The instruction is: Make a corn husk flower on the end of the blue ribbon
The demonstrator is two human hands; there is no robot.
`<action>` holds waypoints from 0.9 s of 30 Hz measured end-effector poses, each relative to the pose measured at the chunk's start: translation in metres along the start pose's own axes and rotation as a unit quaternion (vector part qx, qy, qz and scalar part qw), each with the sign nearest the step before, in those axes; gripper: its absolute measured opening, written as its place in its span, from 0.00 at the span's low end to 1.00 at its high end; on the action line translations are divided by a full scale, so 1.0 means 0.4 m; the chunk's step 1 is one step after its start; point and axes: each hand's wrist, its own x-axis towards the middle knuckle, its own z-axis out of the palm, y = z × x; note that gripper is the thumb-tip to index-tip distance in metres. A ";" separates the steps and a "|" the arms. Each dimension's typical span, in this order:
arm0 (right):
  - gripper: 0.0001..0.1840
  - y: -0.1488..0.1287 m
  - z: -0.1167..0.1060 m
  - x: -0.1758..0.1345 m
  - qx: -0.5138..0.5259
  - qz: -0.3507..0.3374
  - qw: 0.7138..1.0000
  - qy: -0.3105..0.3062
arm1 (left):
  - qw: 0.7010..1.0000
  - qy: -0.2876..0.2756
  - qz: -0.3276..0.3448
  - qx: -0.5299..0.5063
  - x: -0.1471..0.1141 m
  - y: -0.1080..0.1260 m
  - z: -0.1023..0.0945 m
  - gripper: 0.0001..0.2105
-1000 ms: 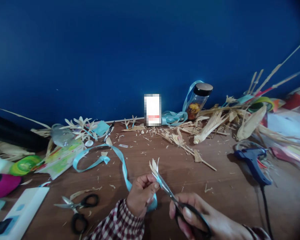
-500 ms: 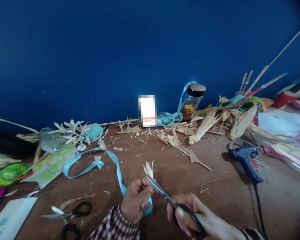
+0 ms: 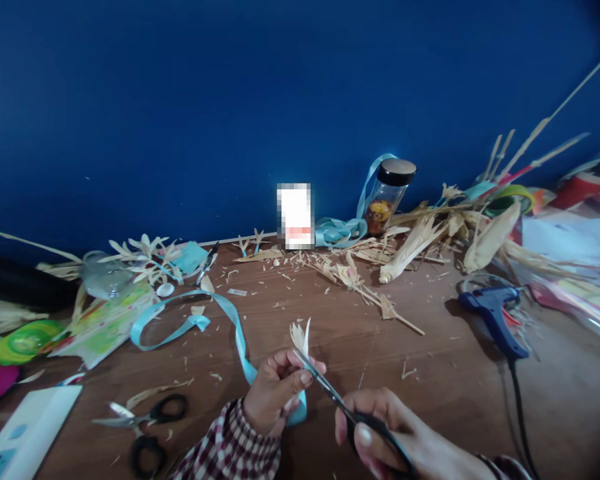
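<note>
My left hand (image 3: 276,389) pinches a small corn husk flower (image 3: 300,337), its pale pointed petals standing up above the fingertips. Light blue ribbon (image 3: 238,333) runs from the table to this hand and shows again below it. My right hand (image 3: 387,427) grips black-handled scissors (image 3: 330,389), thumb and fingers around the handles. The blades lie nearly closed against the base of the flower, at the left fingertips. Whether they are cutting into it I cannot tell. A second pair of scissors (image 3: 139,423) rests with blades apart on the table, left of my left hand.
A blue glue gun (image 3: 497,317) with a black cord lies at the right. Corn husks (image 3: 415,250) and scraps spread along the wall, near a lidded jar (image 3: 387,197). Finished-looking husk flowers (image 3: 147,257) and a clear container (image 3: 103,277) are at the back left.
The view has shifted slightly. The scissors stay at the flower's base, and both hands keep their hold.
</note>
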 end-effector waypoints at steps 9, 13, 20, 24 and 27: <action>0.26 0.002 -0.001 -0.017 0.028 -0.015 0.999 -0.014 | 0.999 -0.030 0.014 0.005 -0.008 -0.009 0.009 0.17; 0.26 -0.008 -0.011 -0.035 0.038 -0.002 0.999 -0.030 | 1.000 0.002 0.025 0.014 -0.007 -0.003 0.000 0.18; 0.26 -0.021 -0.024 -0.058 0.049 0.013 0.998 -0.043 | 1.000 -0.001 0.002 0.021 -0.008 -0.002 -0.006 0.19; 0.26 -0.020 -0.029 -0.060 0.044 0.016 0.997 -0.057 | 0.999 -0.028 -0.009 0.013 -0.007 -0.012 -0.012 0.18; 0.26 -0.016 -0.033 -0.061 0.037 0.000 0.997 -0.061 | 0.999 -0.031 0.002 0.008 -0.004 -0.014 -0.020 0.17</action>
